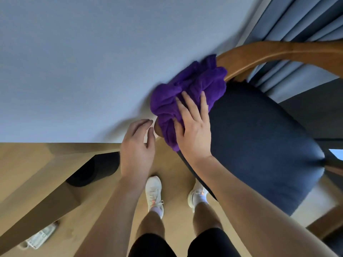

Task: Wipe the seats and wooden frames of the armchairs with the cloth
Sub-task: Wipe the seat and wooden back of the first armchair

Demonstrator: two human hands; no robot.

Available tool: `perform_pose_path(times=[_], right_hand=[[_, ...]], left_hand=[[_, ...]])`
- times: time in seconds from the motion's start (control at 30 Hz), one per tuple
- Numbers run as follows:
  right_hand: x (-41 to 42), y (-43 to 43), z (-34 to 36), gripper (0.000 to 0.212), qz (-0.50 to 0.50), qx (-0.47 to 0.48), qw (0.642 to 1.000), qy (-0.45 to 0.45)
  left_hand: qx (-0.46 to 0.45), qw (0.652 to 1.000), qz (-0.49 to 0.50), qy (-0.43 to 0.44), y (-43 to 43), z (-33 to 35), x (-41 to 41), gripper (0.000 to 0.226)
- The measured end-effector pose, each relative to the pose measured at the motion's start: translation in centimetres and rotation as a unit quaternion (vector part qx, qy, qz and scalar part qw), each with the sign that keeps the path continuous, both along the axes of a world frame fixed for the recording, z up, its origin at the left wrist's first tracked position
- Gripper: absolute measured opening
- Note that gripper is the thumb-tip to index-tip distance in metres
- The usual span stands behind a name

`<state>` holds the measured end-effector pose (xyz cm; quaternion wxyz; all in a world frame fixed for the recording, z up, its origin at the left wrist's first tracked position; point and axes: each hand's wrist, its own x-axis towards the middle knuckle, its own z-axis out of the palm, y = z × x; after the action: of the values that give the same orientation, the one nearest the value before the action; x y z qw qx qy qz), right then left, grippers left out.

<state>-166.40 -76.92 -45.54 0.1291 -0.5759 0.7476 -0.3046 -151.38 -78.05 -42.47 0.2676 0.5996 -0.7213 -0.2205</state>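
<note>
Right hand (194,132), fingers flat, presses bunched purple cloth (189,86) lengthwise along curved wooden armrest (259,54) at navy seat (259,136) edge; left hand (137,147) relaxed, empty.

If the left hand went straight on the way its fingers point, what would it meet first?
Probably the rounded end of the armrest, just beyond the left hand, where the cloth drapes over it, though depth is unclear.
</note>
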Motion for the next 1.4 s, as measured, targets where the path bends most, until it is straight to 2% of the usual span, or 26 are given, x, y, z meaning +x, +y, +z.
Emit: perform_pose_path(times=[0.13, 0.27, 0.3, 0.37, 0.43, 0.47, 0.53, 0.6, 0.7, 0.8, 0.9, 1.0, 1.07, 1.2, 1.3, 1.4], right_hand=[[3.0, 2.3, 0.1, 0.049, 0.061, 0.019, 0.998, 0.008], [2.1, 0.5, 1.0, 0.058, 0.042, 0.031, 0.998, -0.034], [1.5, 0.4, 1.4, 0.062, 0.053, 0.026, 0.996, -0.06], [-0.1, 1.2, 2.6, 0.069, 0.08, 0.025, 0.982, -0.171], [-1.4, 2.8, 3.6, 0.07, 0.054, 0.033, 0.956, -0.286], [-1.3, 3.4, 3.8, 0.068, 0.024, 0.025, 0.949, -0.314], [0.4, 4.0, 3.1, 0.06, -0.031, 0.009, 0.951, -0.309], [2.9, 3.7, 1.8, 0.054, -0.062, 0.015, 0.959, -0.276], [4.1, 2.8, 0.4, 0.051, -0.08, 0.011, 0.957, -0.278], [2.4, 1.2, 0.4, 0.049, -0.078, -0.001, 0.956, -0.281], [-0.1, -0.1, 0.4, 0.044, -0.069, 0.001, 0.967, -0.244], [-2.1, -0.2, -0.5, 0.038, -0.06, -0.023, 0.993, -0.098], [-3.6, -0.3, -0.5, 0.035, -0.058, -0.056, 0.997, -0.013], [-9.5, -2.1, 1.7, 0.043, -0.059, -0.09, 0.993, 0.042], [-15.7, -4.7, 3.2, 0.054, 0.011, 0.015, 0.991, 0.132], [-19.0, -7.5, 3.2, 0.082, 0.147, 0.165, 0.957, 0.19]], left_hand=[[-0.031, 0.999, -0.012, -0.009, 0.1, 1.4, 1.4, 0.017], [-0.07, 0.997, -0.027, 0.002, -0.4, 3.1, 0.2, 0.021], [-0.086, 0.996, -0.033, 0.004, -0.4, 3.5, -0.3, 0.022], [-0.121, 0.991, -0.06, -0.006, 0.0, 3.6, -1.0, 0.025], [-0.108, 0.987, -0.114, -0.04, 0.4, 2.4, -1.6, 0.033], [-0.088, 0.984, -0.136, -0.072, 0.7, 1.5, -1.9, 0.039], [-0.049, 0.978, -0.152, -0.135, 1.1, -0.7, -2.1, 0.049], [-0.032, 0.973, -0.158, -0.163, 1.2, -2.4, -2.2, 0.056], [-0.047, 0.973, -0.171, -0.147, 0.4, -3.6, -2.8, 0.057], [-0.068, 0.978, -0.149, -0.131, -0.5, -3.8, -3.6, 0.048], [-0.092, 0.97, -0.111, -0.196, -0.5, -3.2, -5.0, 0.045], [-0.09, 0.953, -0.103, -0.271, -1.1, -2.5, -7.0, 0.048], [-0.08, 0.946, -0.095, -0.298, -1.6, -2.0, -8.2, 0.051], [-0.048, 0.924, -0.089, -0.37, -1.7, -1.7, -9.7, 0.074], [-0.054, 0.904, -0.06, -0.419, -2.7, -1.0, -11.9, 0.082], [-0.085, 0.907, -0.062, -0.409, -3.9, -1.3, -13.2, 0.079]])
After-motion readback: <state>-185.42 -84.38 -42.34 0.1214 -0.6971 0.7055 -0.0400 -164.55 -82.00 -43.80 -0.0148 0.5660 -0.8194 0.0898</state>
